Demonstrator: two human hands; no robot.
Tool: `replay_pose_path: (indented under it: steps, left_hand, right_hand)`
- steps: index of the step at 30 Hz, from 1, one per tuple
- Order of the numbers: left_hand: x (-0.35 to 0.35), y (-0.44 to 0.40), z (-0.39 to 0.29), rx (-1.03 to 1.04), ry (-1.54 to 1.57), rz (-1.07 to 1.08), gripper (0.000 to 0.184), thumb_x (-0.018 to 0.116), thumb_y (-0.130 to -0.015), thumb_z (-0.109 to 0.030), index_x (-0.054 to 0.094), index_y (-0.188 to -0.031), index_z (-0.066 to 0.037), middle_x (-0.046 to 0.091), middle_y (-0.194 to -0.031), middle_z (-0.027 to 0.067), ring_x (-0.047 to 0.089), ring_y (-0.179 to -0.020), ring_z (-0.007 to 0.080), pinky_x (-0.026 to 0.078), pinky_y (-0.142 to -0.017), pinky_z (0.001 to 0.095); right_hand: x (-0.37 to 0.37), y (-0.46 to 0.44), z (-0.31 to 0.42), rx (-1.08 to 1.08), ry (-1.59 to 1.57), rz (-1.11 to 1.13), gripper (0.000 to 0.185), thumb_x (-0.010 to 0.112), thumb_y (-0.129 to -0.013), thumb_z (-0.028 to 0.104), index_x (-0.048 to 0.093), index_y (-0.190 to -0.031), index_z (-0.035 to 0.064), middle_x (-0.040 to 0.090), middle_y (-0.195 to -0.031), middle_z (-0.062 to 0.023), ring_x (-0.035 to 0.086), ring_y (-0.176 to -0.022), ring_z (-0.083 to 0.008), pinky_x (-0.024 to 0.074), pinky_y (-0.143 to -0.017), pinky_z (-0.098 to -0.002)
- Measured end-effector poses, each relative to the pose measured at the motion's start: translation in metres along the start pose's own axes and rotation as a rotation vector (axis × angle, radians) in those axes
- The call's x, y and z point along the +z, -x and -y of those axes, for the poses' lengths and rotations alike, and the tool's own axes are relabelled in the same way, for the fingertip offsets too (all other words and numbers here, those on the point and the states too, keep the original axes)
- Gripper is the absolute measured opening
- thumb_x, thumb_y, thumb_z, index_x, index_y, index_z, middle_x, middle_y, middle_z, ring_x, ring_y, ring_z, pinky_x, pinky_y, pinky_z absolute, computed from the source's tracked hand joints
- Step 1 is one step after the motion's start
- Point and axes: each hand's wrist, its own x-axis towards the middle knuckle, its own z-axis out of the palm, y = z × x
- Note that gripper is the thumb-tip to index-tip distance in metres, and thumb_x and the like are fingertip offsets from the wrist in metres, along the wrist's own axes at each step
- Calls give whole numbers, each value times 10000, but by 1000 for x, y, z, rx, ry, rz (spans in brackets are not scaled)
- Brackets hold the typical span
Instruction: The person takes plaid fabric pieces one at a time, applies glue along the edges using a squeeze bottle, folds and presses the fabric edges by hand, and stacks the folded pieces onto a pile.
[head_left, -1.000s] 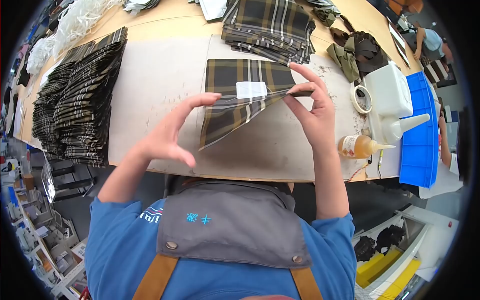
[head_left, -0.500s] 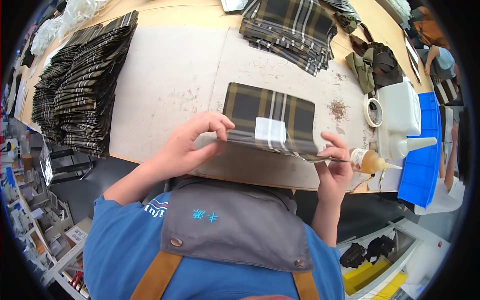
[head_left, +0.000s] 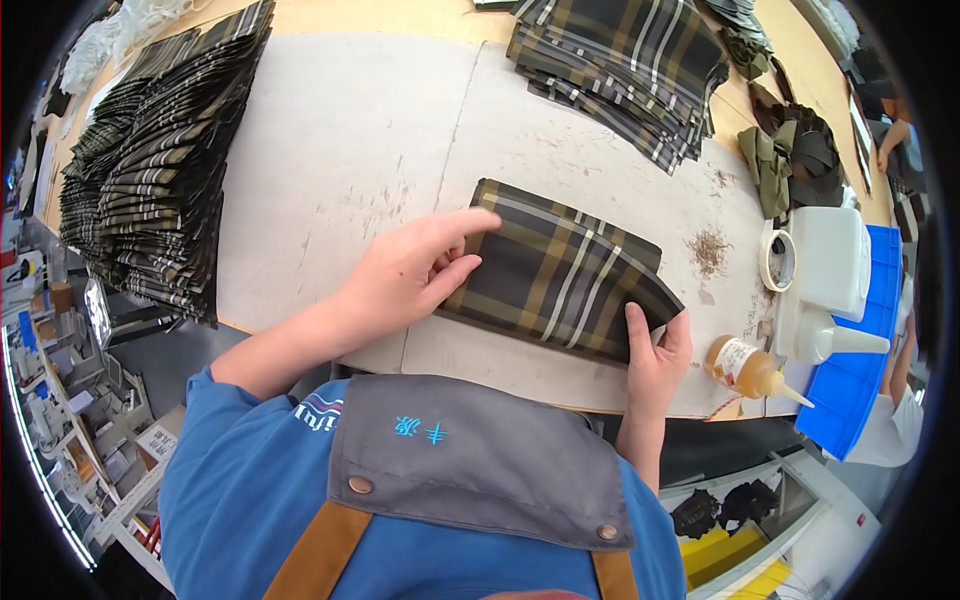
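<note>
A dark plaid fabric piece (head_left: 570,285) with olive and white stripes lies folded over on the table in front of me. My right hand (head_left: 658,350) grips its near right corner, thumb on top and the other fingers partly hidden beneath the raised edge. At the left end, my left hand (head_left: 415,268) has its index finger stretched over the cloth and its thumb apart from it. The other left fingers are curled. Farther back is a loose stack of matching plaid pieces (head_left: 630,75).
A tall pile of folded plaid pieces (head_left: 150,170) stands at the left. To the right are an amber liquid bottle (head_left: 742,366) with a nozzle, a tape roll (head_left: 777,261), a white container (head_left: 832,260), a blue crate (head_left: 850,385) and olive straps (head_left: 765,170). Other people work beyond.
The fabric's near flap has been turned over away from me, and the white patch on it is out of sight. My left hand moved up and inward; my right hand keeps its edge.
</note>
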Motion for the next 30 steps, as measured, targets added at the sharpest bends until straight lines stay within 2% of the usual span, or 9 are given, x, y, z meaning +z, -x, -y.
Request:
replay_pose_path:
  steps: [2, 5, 15, 18, 20, 23, 27, 28, 30]
  left_hand:
    - [1, -5, 7, 199, -234, -49, 351, 679, -933, -1, 665, -1264, -114, 638, -897, 38, 601, -704, 110, 522, -642, 254]
    - [2, -9, 12, 221, -292, -65, 254, 700, -908, -12, 728, -1150, -86, 665, -902, 71, 625, -700, 155, 523, -628, 279]
    - [3, -13, 12, 140, -267, -44, 275, 699, -908, -18, 727, -1173, -85, 661, -892, 63, 617, -677, 158, 505, -607, 286]
    - [6, -15, 14, 170, -261, -46, 283, 697, -909, -12, 727, -1180, -86, 656, -890, 60, 604, -665, 148, 499, -603, 282]
    - [6, -14, 14, 137, -271, -59, 290, 694, -911, -5, 726, -1187, -88, 647, -884, 51, 583, -651, 129, 483, -593, 270]
    - [7, -15, 6, 93, -298, -67, 247, 699, -913, -50, 727, -1155, -93, 659, -874, 55, 609, -640, 166, 504, -594, 298]
    - [8, -15, 6, 88, -334, -63, 264, 709, -904, -34, 725, -1161, -91, 660, -873, 62, 605, -630, 161, 496, -578, 289]
    - [8, -14, 9, 113, -331, -52, 290, 676, -919, 23, 723, -1189, -69, 641, -894, 48, 548, -630, 90, 450, -573, 239]
    - [10, -14, 9, 129, -321, -56, 288, 675, -920, 25, 724, -1188, -68, 638, -891, 44, 542, -627, 84, 447, -569, 234]
  right_hand:
    - [2, -5, 0, 23, 25, 6, 190, 733, -918, 36, 655, -1082, -20, 618, -1002, -64, 585, -930, -144, 464, -853, -266]
    - [5, -9, -5, 43, 62, -12, 176, 744, -900, 35, 652, -1037, -26, 610, -963, -75, 579, -910, -166, 464, -832, -274]
    - [2, -12, -13, -34, 273, -8, 196, 770, -869, 50, 611, -956, -26, 593, -876, -108, 551, -837, -235, 472, -796, -310]
    - [2, -10, -11, -115, 418, -64, 234, 775, -865, 54, 646, -1048, -15, 583, -865, -80, 541, -826, -210, 478, -808, -311]
    - [9, -11, 4, 13, 325, -124, 342, 775, -864, 56, 668, -1185, 10, 593, -876, -56, 544, -826, -183, 481, -815, -308]
    - [4, -12, 1, -24, 290, -77, 427, 770, -862, 48, 665, -1276, 45, 613, -899, -39, 558, -835, -159, 479, -807, -297]
    - [-2, -17, -3, -188, 493, 8, 262, 759, -859, 79, 754, -1120, 107, 638, -846, -40, 558, -799, -199, 439, -784, -324]
    - [0, -18, -3, -192, 468, -16, 212, 753, -868, 93, 768, -1076, 129, 634, -834, -42, 559, -784, -201, 429, -764, -329]
    - [0, -19, -3, -188, 476, -27, 210, 754, -868, 94, 767, -1075, 127, 633, -825, -40, 557, -777, -200, 427, -761, -328]
